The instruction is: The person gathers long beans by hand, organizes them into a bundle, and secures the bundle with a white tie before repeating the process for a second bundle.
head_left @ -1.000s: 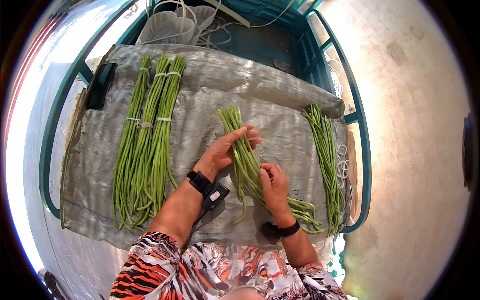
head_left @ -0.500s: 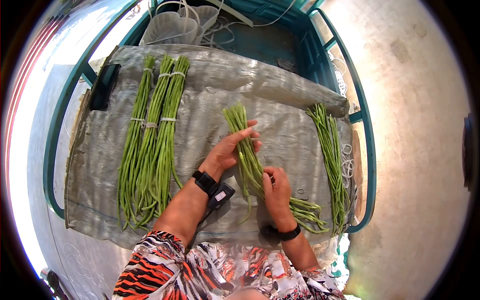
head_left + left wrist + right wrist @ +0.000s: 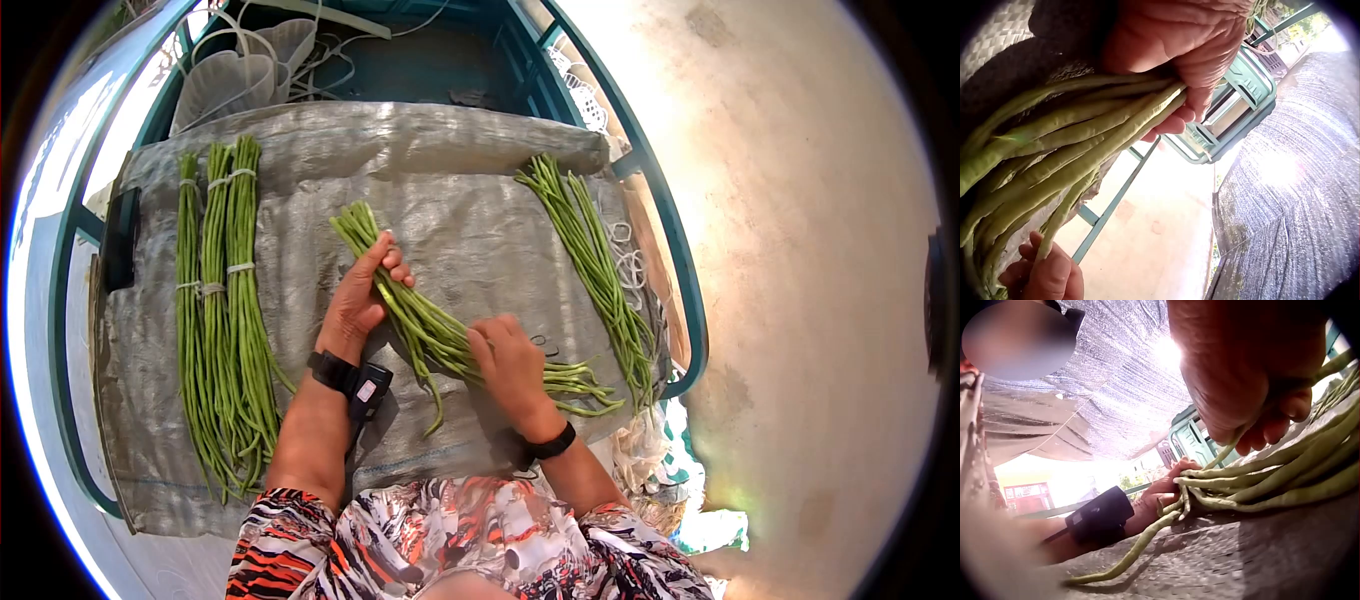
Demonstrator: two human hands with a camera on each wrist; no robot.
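The bunch (image 3: 425, 325) is slanting across the middle of the sheet (image 3: 430, 150), its short upper end sticking out past the left hand (image 3: 365, 285) and its thin tails spreading toward the lower right. One bean is bending away from the rest, its tip pointing toward the person. The left hand is gripping the bunch near its upper end, the thumb lying along one side and the fingers curling round the other. Lower down, the right hand (image 3: 508, 365) is closing on the bunch, pinching a bean between thumb and curled fingers, as both wrist views are showing.

To the right, loose beans (image 3: 590, 270) are lying in a long pile, with white string (image 3: 627, 260) curling just beside them. To the left, three tied bundles (image 3: 214, 300) are lying side by side, white ties circling them. A black slab (image 3: 122, 238) is resting by the sheet's left edge. Beyond the sheet, clear tubs (image 3: 225, 88) are standing in the teal cart (image 3: 420, 65), and teal rails (image 3: 668, 215) are running along both sides. Black bands (image 3: 333, 371) are circling both wrists.
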